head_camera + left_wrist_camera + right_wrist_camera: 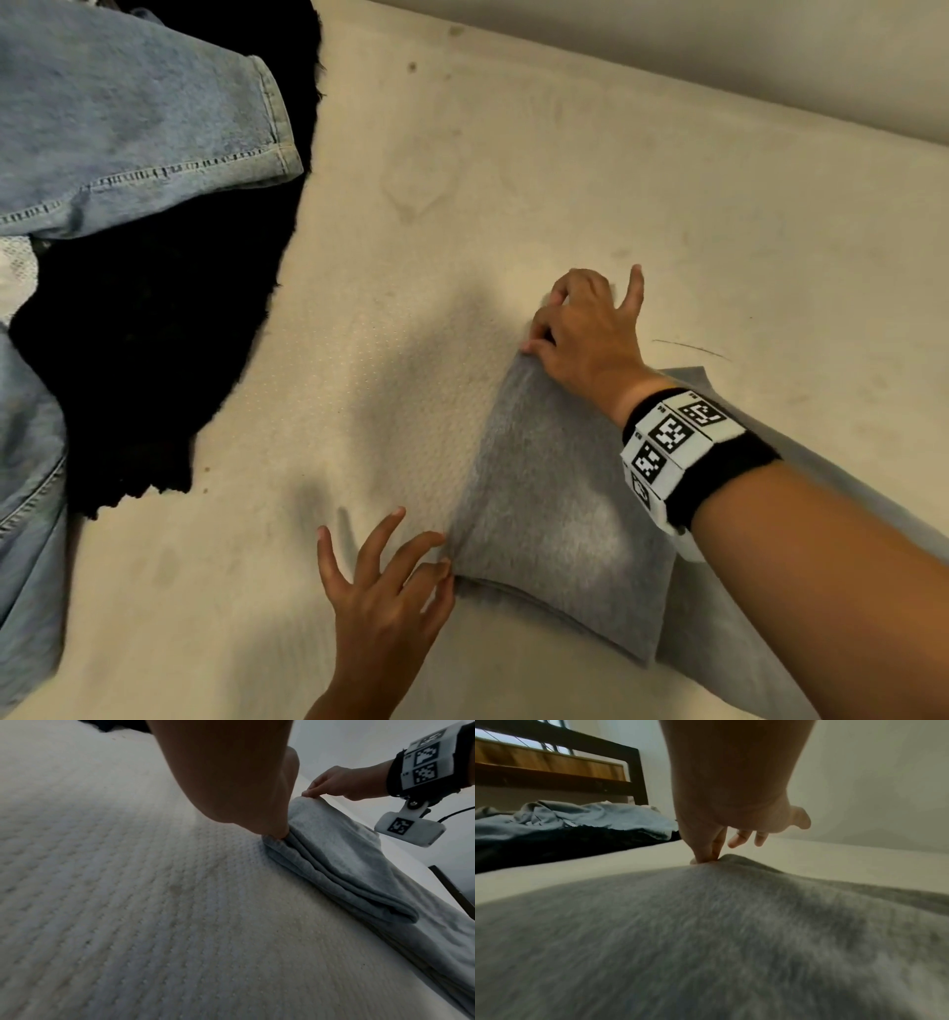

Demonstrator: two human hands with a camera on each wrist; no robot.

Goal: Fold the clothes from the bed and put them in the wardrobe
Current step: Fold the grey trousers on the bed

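— Starting nearest: what is the left hand (382, 591) doing?
— It pinches the near left corner of the grey garment (554, 519) between thumb and a fingertip, right down at the mattress (359, 216). Its other fingers are spread apart and lifted clear of the cloth.
— And the garment itself?
— Folded over on itself, in several layers, lying on the near right part of the mattress. The left wrist view shows the stacked edges at that corner. A single layer runs out from under the fold toward the right.
— The right hand (580, 329)?
— Farther off, at the garment's far corner. Thumb and forefinger are clamped on the cloth and hold that corner raised a little. The remaining fingers are loose, the little finger sticking out straight. A black wristband (693, 452) with printed square markers sits on that wrist.
— Anything beyond?
— On the far left, blue jeans (128, 128) lie over a black garment (154, 334), well apart from the grey one. A dark wooden bed frame (634, 772) stands behind them.
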